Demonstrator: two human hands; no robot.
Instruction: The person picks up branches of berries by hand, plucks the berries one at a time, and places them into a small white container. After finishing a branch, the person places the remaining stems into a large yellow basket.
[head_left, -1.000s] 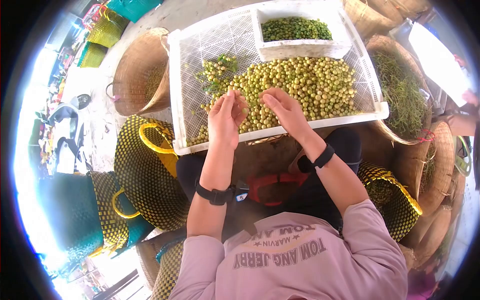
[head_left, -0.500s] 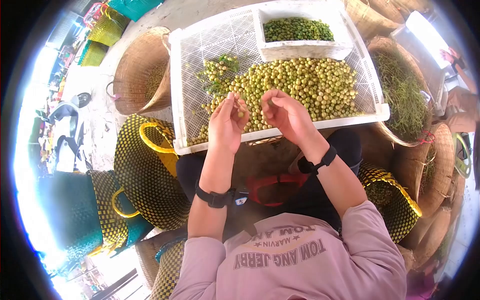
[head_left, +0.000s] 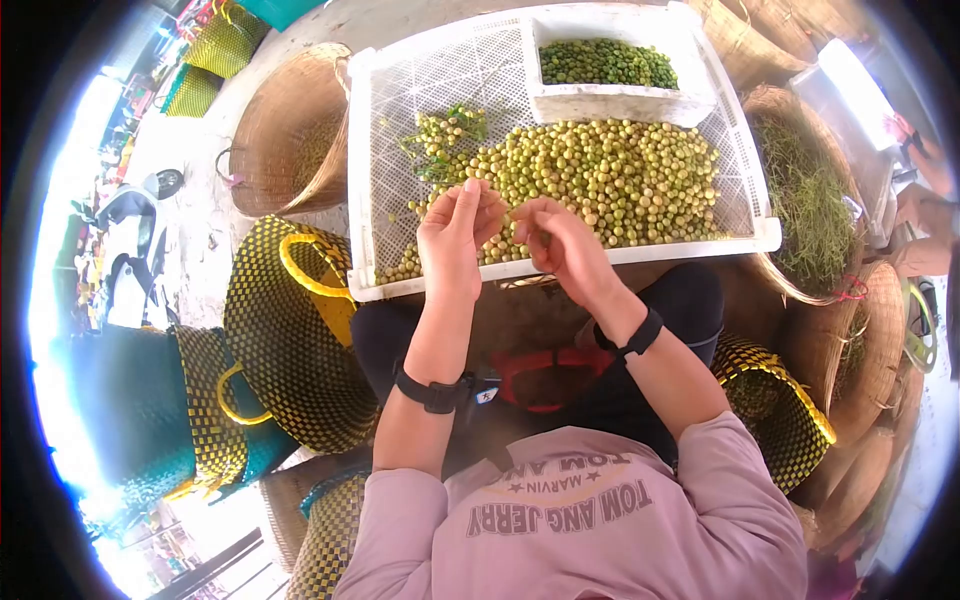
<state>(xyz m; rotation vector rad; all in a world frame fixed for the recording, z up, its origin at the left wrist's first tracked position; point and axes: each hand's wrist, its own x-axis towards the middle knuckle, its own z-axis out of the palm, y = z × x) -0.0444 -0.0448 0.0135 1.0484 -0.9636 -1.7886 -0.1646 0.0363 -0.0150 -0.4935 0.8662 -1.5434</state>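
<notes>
Head view. Left hand (head_left: 452, 235) and right hand (head_left: 560, 240) are raised over the near edge of the white perforated tray (head_left: 400, 100), fingertips almost meeting. Left grip: fingers drawn together in a narrow pinch. Right grip: fingers curled in, thumb against forefinger. Whether either pinch encloses a fruit cannot be told; too small.

The pile of yellow-green fruits (head_left: 610, 175) lies in the tray directly beyond and under both hands, spreading to the right. Stemmed sprigs (head_left: 440, 140) lie just beyond the left hand. A white tub (head_left: 620, 100) of darker green fruits sits at the tray's far edge. A wicker basket (head_left: 290, 130) stands left of the tray.
</notes>
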